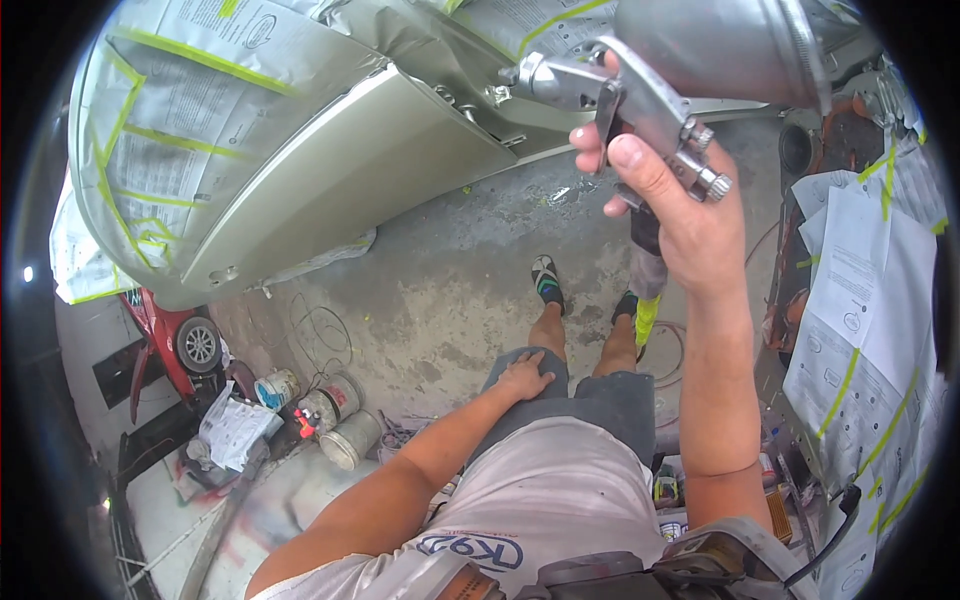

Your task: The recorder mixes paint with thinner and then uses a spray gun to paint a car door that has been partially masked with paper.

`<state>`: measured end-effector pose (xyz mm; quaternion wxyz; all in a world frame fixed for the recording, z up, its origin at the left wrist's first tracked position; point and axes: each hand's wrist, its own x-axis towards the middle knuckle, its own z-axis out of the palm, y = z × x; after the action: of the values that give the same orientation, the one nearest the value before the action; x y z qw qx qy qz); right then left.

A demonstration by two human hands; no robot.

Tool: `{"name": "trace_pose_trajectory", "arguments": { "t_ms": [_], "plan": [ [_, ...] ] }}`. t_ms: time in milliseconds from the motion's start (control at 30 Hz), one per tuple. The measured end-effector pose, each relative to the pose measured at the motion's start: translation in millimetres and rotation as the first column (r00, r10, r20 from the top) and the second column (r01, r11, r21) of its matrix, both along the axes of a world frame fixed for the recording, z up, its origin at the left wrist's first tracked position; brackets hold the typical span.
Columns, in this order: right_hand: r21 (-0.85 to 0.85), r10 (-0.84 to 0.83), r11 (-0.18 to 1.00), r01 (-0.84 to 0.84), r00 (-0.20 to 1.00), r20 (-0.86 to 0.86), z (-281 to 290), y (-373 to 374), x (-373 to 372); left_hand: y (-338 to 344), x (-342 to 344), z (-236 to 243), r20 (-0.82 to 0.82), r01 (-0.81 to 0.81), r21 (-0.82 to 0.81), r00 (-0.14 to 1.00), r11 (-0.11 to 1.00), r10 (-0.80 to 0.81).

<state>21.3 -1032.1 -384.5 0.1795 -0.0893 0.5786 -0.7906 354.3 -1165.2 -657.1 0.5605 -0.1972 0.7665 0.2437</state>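
Note:
My right hand is raised on the right, wrapped round the grip of a silver spray gun. Its nozzle points left, toward an open car door, and a large metal cup sits on top. Fingers lie at the gun's trigger, and the thumb is along its back. Below the grip hangs a hose end wrapped in yellow-green tape. My left hand lies flat on my thigh, fingers stretched out, holding nothing. The pale green-beige car door has its window area masked with paper and green tape.
Masking paper covers a surface on the right. Loops of hose lie on the stained concrete floor. Several buckets stand at lower left, near a red car. My feet are below the door.

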Motion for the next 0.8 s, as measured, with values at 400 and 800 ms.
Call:
{"name": "trace_pose_trajectory", "arguments": {
  "t_ms": [400,800],
  "plan": [
    [0.366,-0.075,0.927,-0.085,0.913,0.401,-117,12,41,1,-11,-11,0.038,0.053,0.032,0.998,0.998,-0.054],
    [-0.198,0.172,0.969,-0.146,0.978,0.119,-118,0,-16,14,-19,-22,0.125,0.081,-0.04,0.989,0.996,-0.076]
  ]
}}
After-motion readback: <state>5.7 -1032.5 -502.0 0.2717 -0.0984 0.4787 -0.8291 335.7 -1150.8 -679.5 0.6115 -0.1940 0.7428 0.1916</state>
